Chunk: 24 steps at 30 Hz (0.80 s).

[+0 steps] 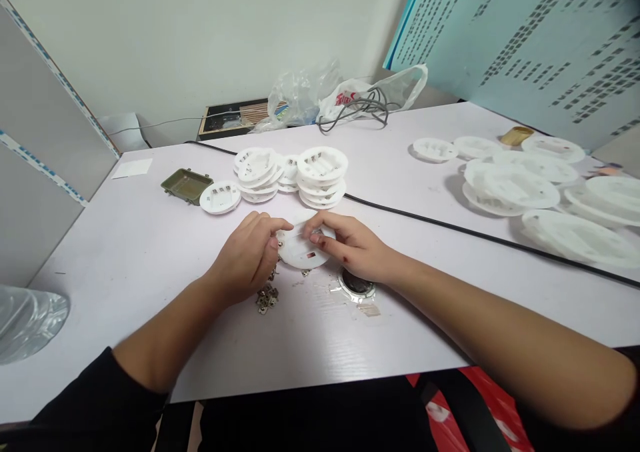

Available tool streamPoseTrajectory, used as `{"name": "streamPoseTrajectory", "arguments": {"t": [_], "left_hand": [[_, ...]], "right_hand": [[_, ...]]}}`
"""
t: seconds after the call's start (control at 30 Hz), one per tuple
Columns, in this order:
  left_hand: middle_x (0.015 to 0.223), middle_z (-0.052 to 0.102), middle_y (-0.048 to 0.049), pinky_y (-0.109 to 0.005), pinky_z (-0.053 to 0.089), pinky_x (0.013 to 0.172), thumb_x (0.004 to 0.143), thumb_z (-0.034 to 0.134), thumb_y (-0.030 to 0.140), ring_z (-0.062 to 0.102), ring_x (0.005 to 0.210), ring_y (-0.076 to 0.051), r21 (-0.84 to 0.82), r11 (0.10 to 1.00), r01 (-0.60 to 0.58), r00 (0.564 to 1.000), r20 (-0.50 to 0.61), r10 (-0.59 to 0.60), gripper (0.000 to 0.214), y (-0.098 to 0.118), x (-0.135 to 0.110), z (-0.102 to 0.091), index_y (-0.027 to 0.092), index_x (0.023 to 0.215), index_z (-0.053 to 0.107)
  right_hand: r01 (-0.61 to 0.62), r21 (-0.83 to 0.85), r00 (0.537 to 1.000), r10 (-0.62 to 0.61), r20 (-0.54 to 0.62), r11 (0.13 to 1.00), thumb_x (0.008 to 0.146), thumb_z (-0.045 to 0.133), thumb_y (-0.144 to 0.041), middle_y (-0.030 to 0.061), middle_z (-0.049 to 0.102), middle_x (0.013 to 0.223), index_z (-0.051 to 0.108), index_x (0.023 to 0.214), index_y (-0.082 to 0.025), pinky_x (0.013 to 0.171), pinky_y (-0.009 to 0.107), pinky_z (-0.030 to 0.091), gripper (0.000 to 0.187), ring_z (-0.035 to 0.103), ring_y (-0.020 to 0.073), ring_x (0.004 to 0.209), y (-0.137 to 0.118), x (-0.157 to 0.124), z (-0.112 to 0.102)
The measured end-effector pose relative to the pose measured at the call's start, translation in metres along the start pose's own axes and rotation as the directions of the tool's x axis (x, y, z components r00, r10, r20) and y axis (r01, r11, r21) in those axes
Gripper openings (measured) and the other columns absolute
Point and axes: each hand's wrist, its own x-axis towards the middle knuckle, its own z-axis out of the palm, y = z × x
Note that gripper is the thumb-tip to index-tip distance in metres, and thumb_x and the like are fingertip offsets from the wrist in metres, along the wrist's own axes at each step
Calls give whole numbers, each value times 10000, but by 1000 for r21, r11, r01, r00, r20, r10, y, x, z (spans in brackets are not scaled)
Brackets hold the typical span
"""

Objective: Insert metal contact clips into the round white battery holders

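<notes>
The white plastic disc [303, 247] sits low over the table [150, 292], just in front of the person, held between both hands. The left hand [245, 259] curls in from the disc's left side, its fingers and thumb drawn together at the rim; whether they also pinch a small part there is hidden. The right hand [347, 244] comes from the other side, its fingertips [314, 237] pressed together on the disc's upper face beside a small metal clip [317, 233].

The disc looks light and stiff, though its thin moulded walls may be brittle, and its smooth surface could slip under the fingers. The rim offers the safest hold, leaving the face free. The clips look tiny and fiddly, best taken by a fingertip pinch.

A loose pile of clips [267, 299] lies just below the left hand, and a dark tape roll [357, 284] sits near the right wrist. Beyond the hands stand stacks of similar discs [323, 175], with a single disc [220, 197] beside a green box [187, 185]. More discs [510, 185] lie across a black cable [450, 229] on the right.
</notes>
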Motion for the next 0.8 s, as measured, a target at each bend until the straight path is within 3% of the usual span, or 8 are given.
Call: {"name": "streamPoseTrajectory", "arguments": {"t": [0.17,0.3,0.4,0.5,0.63,0.8], "left_hand": [[786,557,-15,-328,424,675,1013,379,102,463,703,-190,78,986,-146,989,1,146,276,3,3,2,173,1243,514],[787,575,-23,-340,402,672,1006,394,103,449,708,-204,150,968,-200,980,32,197,292,5,5,3,186,1252,527],[793,614,-28,-354,399,684,998,398,100,466,713,-209,177,962,-207,978,43,203,314,6,6,4,185,1271,529],[811,650,-28,-365,413,708,1014,412,133,508,707,-200,194,960,-201,979,25,200,295,5,5,6,189,1272,544],[866,704,-32,-361,456,750,1026,525,214,588,757,-191,165,974,-158,978,-107,177,197,2,4,8,195,1210,595],[822,725,-12,-324,519,724,973,681,299,616,794,-186,43,999,10,977,-212,-1,162,6,5,9,209,1104,647]], "right_hand": [[22,-43,999,-20,44,999,984,564,-354,53,695,932,701,980,-210,760,339,535,200,646,186,836,-5,1,4],[19,23,994,-21,110,1000,1003,555,-473,51,670,876,675,858,-197,770,345,524,334,634,190,835,-8,1,7],[21,29,993,-24,115,999,1007,547,-501,57,665,893,666,873,-193,809,359,516,356,627,197,866,-10,2,8],[30,16,995,-31,95,999,1006,553,-473,55,675,880,659,867,-192,783,348,504,330,616,191,835,-11,3,8],[34,-18,999,-33,30,999,991,574,-433,32,660,803,650,837,-200,662,299,466,290,587,167,734,-9,3,9],[137,-152,990,-141,-16,979,986,599,-384,29,642,773,694,840,-203,666,294,448,251,572,169,740,-8,2,9]]}}
